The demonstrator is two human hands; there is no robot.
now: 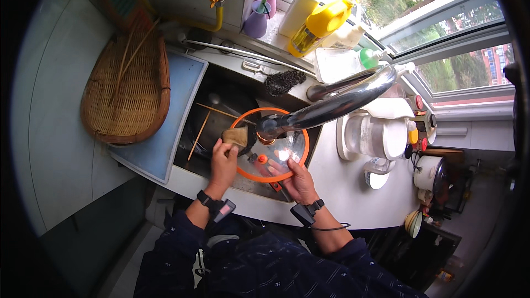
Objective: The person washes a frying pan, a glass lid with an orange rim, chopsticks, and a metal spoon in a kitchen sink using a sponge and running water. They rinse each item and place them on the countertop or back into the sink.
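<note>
My right hand (296, 178) grips the orange rim of a round glass lid (306, 149) from its lower right, fingers behind the glass. The lid is held over the sink (248, 184), beneath the chrome faucet (323, 109), whose spout hides part of it. In my left hand (225, 161) is a brownish sponge or folded cloth (235, 137), at the lid's left edge. A dark wok (223, 99) lies in the sink, partly hidden by the lid. Two thin chopsticks (200, 134) rest across it.
Left of the sink, a woven bamboo basket (128, 87) stands on a blue board (186, 74). A dark scrubber (285, 82) lies behind the sink. Bottles, including a yellow spray bottle (321, 27), line the windowsill. Clear containers (370, 136) and a white cooker (428, 172) stand to the right.
</note>
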